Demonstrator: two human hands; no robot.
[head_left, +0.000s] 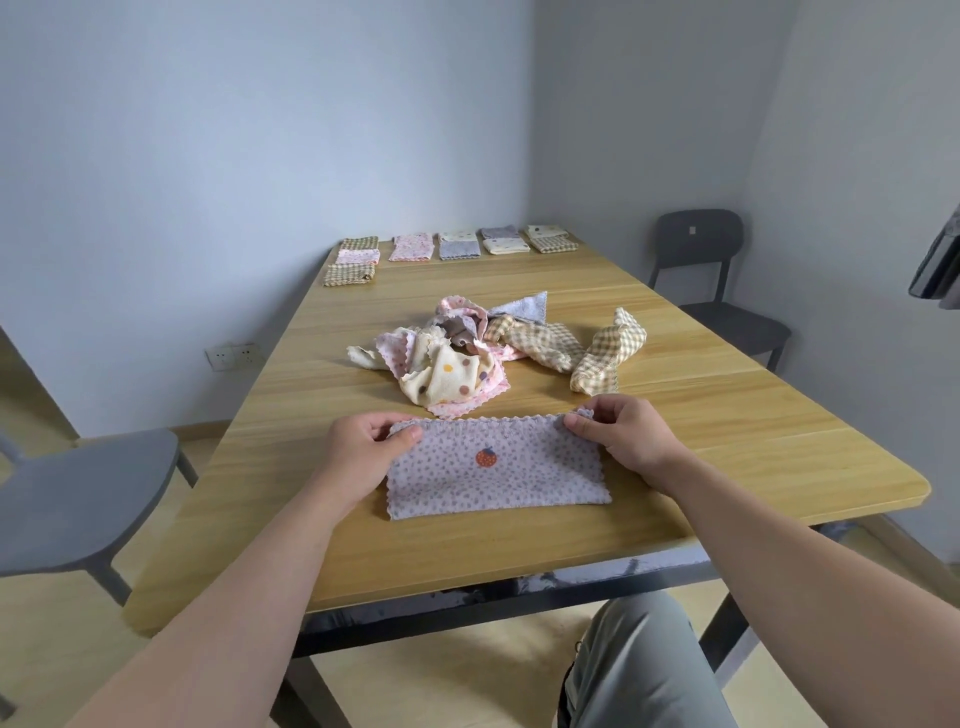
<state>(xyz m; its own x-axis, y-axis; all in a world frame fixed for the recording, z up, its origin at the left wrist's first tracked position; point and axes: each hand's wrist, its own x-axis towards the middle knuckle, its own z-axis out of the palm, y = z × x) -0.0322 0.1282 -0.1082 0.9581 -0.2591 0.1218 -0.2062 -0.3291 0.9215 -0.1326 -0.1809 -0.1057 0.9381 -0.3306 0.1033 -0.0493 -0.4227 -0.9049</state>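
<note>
**Folding Roughly Half Done, Lilac Cloth in Hand**

Head view. Judged the folding about half finished. Found a row of small folded cloths (457, 248) laid along the far edge of the light wooden table (691, 431). Found also a loose heap of crumpled pastel cloths (457, 358) in mid-table, with a beige gingham cloth (608, 353) just beside it, none of these folded yet.

Spread the lilac dotted fleece cloth with the small strawberry motif (498, 486) flat near the table's front edge, on the near side of the heap. Read it as a wide rectangle, apparently doubled over once, with further folds to go.

Pinched its far left corner with the left hand (363, 441), thumb (408, 434) on top of the fabric and the other fingers curled at the scalloped edge. Pinched the far right corner likewise with the right hand (623, 436), thumb pressed on the cloth, fingers bent behind the edge. Held the cloth at that far edge only, the middle and near edge lying untouched on the wood.
</note>
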